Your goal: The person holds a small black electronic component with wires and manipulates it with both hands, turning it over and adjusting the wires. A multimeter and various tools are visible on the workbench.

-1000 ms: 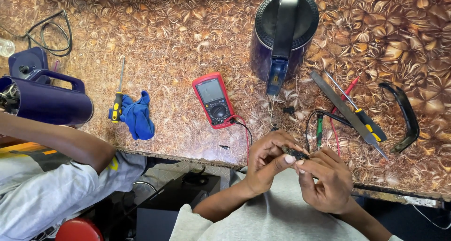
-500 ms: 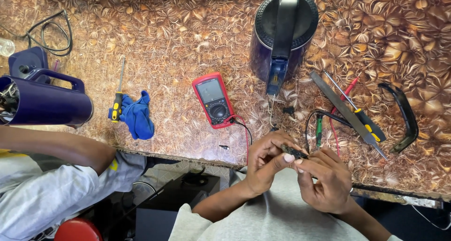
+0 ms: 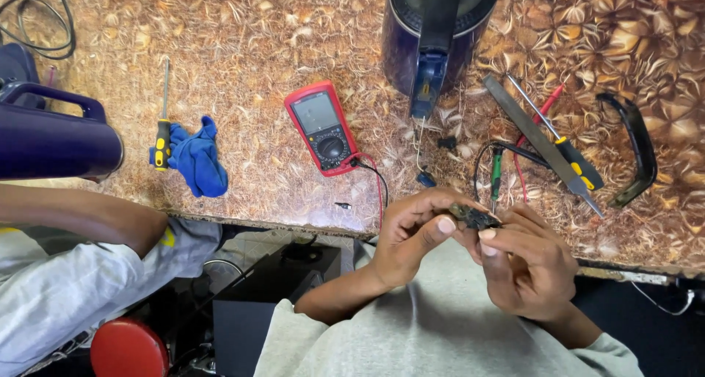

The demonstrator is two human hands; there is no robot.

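Note:
My left hand (image 3: 411, 234) and my right hand (image 3: 530, 263) meet just below the table's front edge, and both pinch a small dark part (image 3: 474, 216) between thumbs and fingertips. Directly above them a dark blue electric kettle (image 3: 433, 32) lies on the patterned table, its handle pointing toward me, with loose wires hanging from its base. A red multimeter (image 3: 323, 127) lies to the left of the kettle, its leads trailing toward my hands.
Right of the kettle lie a flat file (image 3: 540, 143), a yellow-and-black screwdriver (image 3: 569, 151), a green probe (image 3: 496, 173) and a curved black handle piece (image 3: 637, 148). A blue cloth (image 3: 192, 157) and another screwdriver (image 3: 162, 120) lie left. Another person's arm (image 3: 81, 215) and a second kettle (image 3: 51, 138) are at far left.
My hands stay together on the small part with only slight finger shifts. Nothing on the table has moved.

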